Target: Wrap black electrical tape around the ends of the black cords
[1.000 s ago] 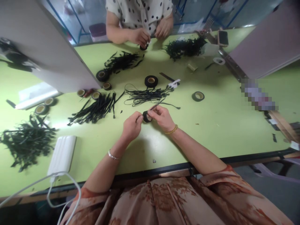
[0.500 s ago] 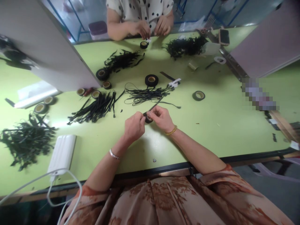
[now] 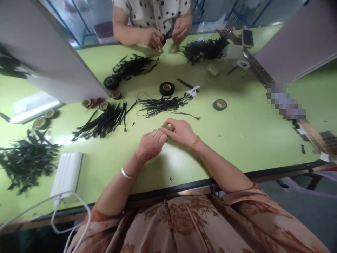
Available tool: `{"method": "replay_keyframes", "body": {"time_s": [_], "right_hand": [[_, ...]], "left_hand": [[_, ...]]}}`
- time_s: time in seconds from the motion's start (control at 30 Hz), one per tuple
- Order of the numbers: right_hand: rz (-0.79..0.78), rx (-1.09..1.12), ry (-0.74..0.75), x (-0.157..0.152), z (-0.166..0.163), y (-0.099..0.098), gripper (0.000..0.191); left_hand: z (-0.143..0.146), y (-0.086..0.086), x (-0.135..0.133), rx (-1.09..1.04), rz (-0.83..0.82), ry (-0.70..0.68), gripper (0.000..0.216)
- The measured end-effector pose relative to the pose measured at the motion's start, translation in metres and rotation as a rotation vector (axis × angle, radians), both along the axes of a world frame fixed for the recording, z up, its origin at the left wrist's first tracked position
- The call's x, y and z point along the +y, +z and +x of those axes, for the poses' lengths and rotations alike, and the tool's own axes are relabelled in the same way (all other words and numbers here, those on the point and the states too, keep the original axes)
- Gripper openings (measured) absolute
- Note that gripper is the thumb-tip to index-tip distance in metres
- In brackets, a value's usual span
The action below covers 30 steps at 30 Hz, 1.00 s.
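Note:
My left hand [image 3: 151,144] and my right hand [image 3: 179,130] meet fingertip to fingertip just above the green table [image 3: 244,126], both with fingers curled and pinched together. What they hold is hidden inside the fingers. A loose tangle of thin black cords [image 3: 163,104] lies just beyond my hands. To its left lies a thicker bundle of black cords [image 3: 104,120]. A black tape roll [image 3: 166,88] stands behind the tangle.
Another person in a dotted top works with both hands [image 3: 162,33] at the far edge. More cord piles [image 3: 204,50], several tape rolls [image 3: 220,104], a white power bank [image 3: 66,173] with cable, and grey dividers [image 3: 56,59] surround the spot.
The small black tape roll and the cord end seen between my fingers earlier are now hidden as both hands close together. The view has shifted slightly.

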State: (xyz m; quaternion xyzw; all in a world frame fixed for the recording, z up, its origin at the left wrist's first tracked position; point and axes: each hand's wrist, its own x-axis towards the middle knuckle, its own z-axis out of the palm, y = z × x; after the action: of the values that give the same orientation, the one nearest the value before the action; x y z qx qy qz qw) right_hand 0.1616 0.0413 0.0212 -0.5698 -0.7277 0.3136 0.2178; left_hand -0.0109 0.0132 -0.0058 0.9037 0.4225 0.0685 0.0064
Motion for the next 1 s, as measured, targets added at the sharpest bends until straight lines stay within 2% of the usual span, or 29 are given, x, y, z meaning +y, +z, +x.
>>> {"method": "replay_keyframes", "body": {"time_s": [0.1,0.17,0.27,0.37,0.5,0.63,0.73,0.83,0.9,1.0], "right_hand": [[-0.162,0.197,-0.057,0.000,-0.005,-0.006,0.015],[-0.196,0.378,-0.163,-0.001,-0.010,-0.010,0.021],[-0.150,0.603,-0.285,-0.004,-0.016,-0.011,0.031],[-0.085,0.710,-0.328,-0.006,-0.019,-0.008,0.033],[0.067,0.787,-0.329,-0.006,-0.016,-0.008,0.035],[0.116,0.866,-0.276,-0.006,-0.012,-0.010,0.037],[0.210,0.876,-0.205,-0.008,-0.010,-0.009,0.037],[0.327,0.818,-0.123,-0.011,-0.010,-0.008,0.033],[0.380,0.710,-0.061,-0.012,-0.008,-0.008,0.030],[0.437,0.546,0.004,-0.012,-0.005,-0.009,0.024]], "left_hand": [[0.003,-0.001,0.000,-0.014,-0.047,0.009,0.029],[0.006,-0.002,-0.001,-0.021,-0.082,0.061,0.031],[0.010,-0.003,-0.001,-0.020,-0.136,0.178,0.034],[0.014,0.000,-0.001,-0.011,-0.218,0.269,0.031],[0.016,0.009,0.000,-0.026,-0.336,0.333,0.028],[0.015,0.011,0.001,-0.125,-0.408,0.367,0.027],[0.013,0.005,0.001,-0.302,-0.456,0.415,0.026],[0.008,-0.002,0.004,-0.654,-0.549,0.454,0.023],[0.005,-0.005,0.008,-0.948,-0.698,0.456,0.024],[-0.001,-0.004,0.013,-1.301,-1.006,0.498,0.027]]}}
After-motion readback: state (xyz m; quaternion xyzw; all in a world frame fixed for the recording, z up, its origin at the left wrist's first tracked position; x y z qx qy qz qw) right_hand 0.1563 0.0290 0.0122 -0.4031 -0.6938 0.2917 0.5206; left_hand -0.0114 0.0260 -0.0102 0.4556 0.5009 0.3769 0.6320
